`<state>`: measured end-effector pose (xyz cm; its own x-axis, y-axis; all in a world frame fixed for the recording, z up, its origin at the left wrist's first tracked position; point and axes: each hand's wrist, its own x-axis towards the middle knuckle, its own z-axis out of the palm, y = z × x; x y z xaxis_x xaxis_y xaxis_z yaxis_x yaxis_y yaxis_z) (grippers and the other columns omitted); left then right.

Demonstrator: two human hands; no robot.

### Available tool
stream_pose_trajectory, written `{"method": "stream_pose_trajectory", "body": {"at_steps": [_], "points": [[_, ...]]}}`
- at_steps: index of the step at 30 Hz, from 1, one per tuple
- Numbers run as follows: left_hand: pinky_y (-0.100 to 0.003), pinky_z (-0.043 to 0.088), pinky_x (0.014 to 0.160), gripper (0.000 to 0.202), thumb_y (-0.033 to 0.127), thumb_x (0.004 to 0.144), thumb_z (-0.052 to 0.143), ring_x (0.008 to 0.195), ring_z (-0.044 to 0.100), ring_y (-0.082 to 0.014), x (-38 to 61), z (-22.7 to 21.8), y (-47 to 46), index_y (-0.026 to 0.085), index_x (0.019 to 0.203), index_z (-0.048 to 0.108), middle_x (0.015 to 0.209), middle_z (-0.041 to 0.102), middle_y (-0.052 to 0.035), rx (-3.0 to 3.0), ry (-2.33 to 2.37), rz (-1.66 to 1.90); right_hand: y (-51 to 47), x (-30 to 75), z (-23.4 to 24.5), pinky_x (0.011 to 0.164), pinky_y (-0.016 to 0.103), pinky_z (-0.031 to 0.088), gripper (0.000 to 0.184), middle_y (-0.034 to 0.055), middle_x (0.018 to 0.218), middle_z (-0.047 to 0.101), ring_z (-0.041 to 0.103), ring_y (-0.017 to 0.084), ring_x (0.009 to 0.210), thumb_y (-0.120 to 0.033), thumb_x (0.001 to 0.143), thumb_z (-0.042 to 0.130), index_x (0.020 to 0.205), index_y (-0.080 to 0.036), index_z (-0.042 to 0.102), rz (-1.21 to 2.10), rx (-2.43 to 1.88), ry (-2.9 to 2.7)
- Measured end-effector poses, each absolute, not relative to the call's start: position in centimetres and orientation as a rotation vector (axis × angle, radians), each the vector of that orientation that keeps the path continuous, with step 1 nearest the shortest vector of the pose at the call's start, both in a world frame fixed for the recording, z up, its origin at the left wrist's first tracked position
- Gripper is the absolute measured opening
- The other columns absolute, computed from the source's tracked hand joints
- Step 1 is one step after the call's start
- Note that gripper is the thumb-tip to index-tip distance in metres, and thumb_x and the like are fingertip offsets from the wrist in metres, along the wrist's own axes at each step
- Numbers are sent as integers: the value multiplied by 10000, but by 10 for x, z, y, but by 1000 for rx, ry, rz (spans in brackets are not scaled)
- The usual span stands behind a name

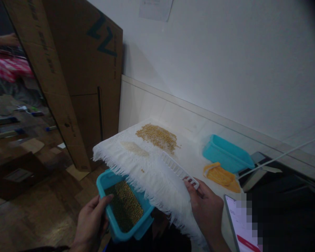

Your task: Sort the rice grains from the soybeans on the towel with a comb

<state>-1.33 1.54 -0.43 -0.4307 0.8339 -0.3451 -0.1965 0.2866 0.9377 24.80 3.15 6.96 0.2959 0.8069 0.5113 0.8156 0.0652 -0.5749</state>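
Just beside the white cloth [170, 190], the left hand [90, 218] clasps a blue box [143, 227] of beans [130, 197], best kept level; over the cloth, the right hand [207, 206] pinches a white slotted tool [180, 170], best held steady.

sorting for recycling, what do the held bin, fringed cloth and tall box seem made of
Held bin: probably smooth plastic, from its rounded rim. Fringed cloth: matte fabric, likely woven, from loose threads; fibre unclear. Tall box: apparently matte cardboard, from its brown printed sides.
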Motion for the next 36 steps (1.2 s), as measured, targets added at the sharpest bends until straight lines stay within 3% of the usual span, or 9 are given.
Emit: {"method": "stream_pose_trajectory", "body": {"at_steps": [10,18,30,36], "points": [[-162,205,258,315,454,698,634,225,302,-65,-15,-8,15,210,539,515,274,386,94,506,1469,1288,28,222,64,634,209,526,232,27,796,750,712,182,707,-354,841,557,881,-191,717,119,-1517,-1632],[-158,204,253,348,478,671,663,222,305,-61,-17,-12,15,205,525,504,277,387,99,502,1440,1317,40,240,59,574,217,517,296,40,777,747,708,200,691,-417,832,561,912,-170,704,137,-1654,-1442],[-154,204,246,349,489,657,667,218,297,-61,-14,-7,15,207,521,511,263,386,92,480,1450,1311,8,200,61,630,173,529,263,35,781,751,713,150,648,-263,895,474,890,-179,722,-142,-1301,-1844],[-162,224,256,341,504,665,646,232,307,-67,-14,-6,16,210,532,533,278,380,90,575,1533,1296,14,233,78,566,189,522,249,19,750,749,711,174,648,-384,842,554,836,-204,725,-78,-1525,-1603]]}}
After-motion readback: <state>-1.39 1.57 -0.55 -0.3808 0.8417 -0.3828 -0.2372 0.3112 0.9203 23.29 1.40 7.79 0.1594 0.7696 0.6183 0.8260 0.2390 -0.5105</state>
